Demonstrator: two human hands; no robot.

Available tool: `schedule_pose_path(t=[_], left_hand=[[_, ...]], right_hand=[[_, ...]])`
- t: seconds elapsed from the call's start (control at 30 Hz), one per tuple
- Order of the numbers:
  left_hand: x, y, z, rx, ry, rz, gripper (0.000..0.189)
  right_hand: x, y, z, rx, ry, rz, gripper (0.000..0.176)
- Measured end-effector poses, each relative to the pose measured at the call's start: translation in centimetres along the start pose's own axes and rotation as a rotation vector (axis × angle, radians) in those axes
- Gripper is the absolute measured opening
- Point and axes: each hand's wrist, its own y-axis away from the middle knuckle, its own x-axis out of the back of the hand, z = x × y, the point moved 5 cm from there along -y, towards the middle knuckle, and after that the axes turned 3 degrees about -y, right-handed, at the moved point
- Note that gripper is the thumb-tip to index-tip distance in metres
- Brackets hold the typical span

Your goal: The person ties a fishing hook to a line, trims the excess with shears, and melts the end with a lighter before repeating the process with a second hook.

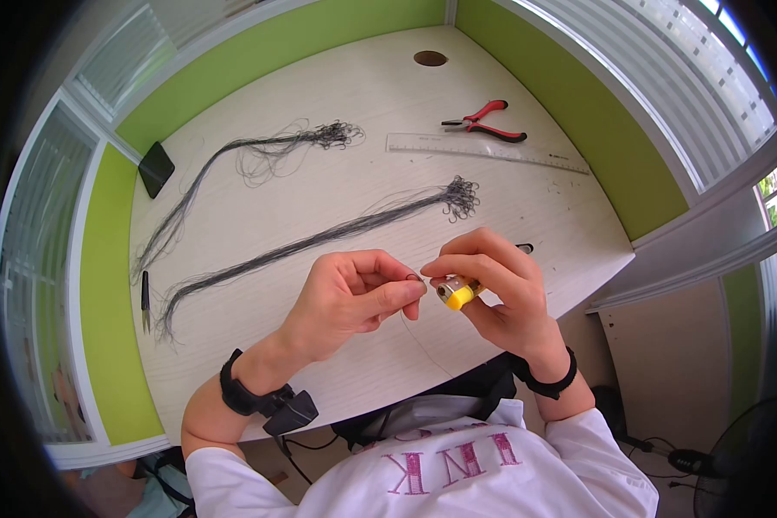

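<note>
Left hand: the left hand is down below the clear ruler, well toward the near desk edge. Thumb and forefinger are pressed together, pinching a small hook; the other fingers are curled in.
Right hand: the right hand is also below the ruler, just beside the left, fingertips nearly meeting. It grips a yellow spool between thumb and bent fingers, yellow end facing the left hand.
Small hook: sits right between the two hands, almost touching the spool's end. Too small to make out its shape in detail.
Thin line: a thin line curves down from the left fingers, away from the ruler, across the white desk.
Near bundle: a long bundle of dark lines lies between the ruler and the hands, its tangled end closest to the ruler.
Far bundle: a second bundle lies left of the ruler, well apart from it.
Pliers: red-handled pliers lie just beyond the ruler, near its middle.
Phone: a black phone lies far left of the ruler, at the green wall.
Wrists: a black strap on each.
</note>
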Motion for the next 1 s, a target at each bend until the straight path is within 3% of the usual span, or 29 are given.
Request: schedule_pose_path(t=[0.47, 0.6, 0.67, 1.0], left_hand=[[0.0, 0.0, -0.2, 0.057, -0.02, -0.049, 0.012], [-0.2, 0.0, -0.4, 0.026, -0.073, -0.03, 0.014], [0.0, 0.2, -0.2, 0.001, -0.097, -0.013, 0.014], [-0.1, 0.2, 0.0, 0.028, -0.072, -0.073, 0.018]], right_hand=[[0.0, -0.1, -1.0, 0.207, 0.252, -0.045, 0.033], [-0.4, 0.1, -1.2, 0.173, 0.247, -0.042, 0.033], [-0.3, 0.3, -0.4, 0.009, 0.129, -0.007, 0.033], [0.6, 0.2, -0.9, 0.167, 0.189, 0.047, 0.03]])
